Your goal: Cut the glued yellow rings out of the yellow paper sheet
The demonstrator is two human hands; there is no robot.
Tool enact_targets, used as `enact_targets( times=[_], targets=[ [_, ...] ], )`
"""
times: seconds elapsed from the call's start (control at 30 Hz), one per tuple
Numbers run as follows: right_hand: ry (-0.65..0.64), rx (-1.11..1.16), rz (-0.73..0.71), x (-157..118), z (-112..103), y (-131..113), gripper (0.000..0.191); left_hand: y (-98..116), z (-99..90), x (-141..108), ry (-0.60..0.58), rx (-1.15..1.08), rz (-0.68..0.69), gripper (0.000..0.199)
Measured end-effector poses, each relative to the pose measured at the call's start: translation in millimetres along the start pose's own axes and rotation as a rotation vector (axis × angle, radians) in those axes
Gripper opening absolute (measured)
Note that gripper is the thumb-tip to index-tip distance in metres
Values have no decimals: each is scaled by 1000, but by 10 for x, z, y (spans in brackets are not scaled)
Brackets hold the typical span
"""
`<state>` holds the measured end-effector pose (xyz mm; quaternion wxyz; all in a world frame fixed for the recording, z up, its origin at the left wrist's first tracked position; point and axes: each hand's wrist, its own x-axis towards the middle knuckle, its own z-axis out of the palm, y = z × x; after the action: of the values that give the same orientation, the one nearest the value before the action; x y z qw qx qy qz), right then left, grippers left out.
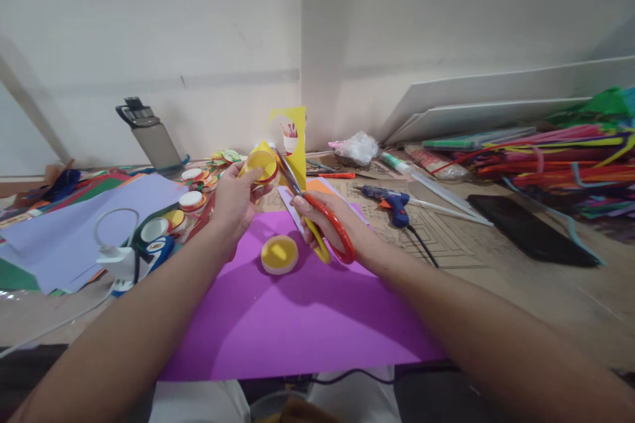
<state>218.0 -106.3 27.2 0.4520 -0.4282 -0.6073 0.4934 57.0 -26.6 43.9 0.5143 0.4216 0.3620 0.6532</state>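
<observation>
My left hand (237,201) pinches a round yellow disc (261,165) with a red and white rim, raised over the back of a purple sheet (307,317). In my right hand (330,218) are scissors (327,221) with red and yellow handles. Their blades point up and left, beside the disc's right edge; whether they touch it I cannot tell. A round lid (279,254), yellow inside with a pale rim, lies on the purple sheet between my forearms. Behind the scissors stands a yellow card (296,145) with a picture of a cup.
A blue glue gun (394,203) with a black cord lies right of the purple sheet, near a black tray-like slab (530,229). At left are coloured papers (94,225), a white plug (122,263), round lids (192,201) and a grey bottle (155,142). Pipe cleaners (555,158) lie far right.
</observation>
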Motion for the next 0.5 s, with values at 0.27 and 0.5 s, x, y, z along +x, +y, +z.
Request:
enact_targets(
  times=[0.27, 0.5],
  targets=[
    [-7, -24, 14, -25, 1, -37, 33, -36, -74, 63, -1, 140, 218, 30],
    [44, 17, -55, 22, -5, 37, 39, 27, 69, -88, -68, -63, -105, 29]
  ],
)
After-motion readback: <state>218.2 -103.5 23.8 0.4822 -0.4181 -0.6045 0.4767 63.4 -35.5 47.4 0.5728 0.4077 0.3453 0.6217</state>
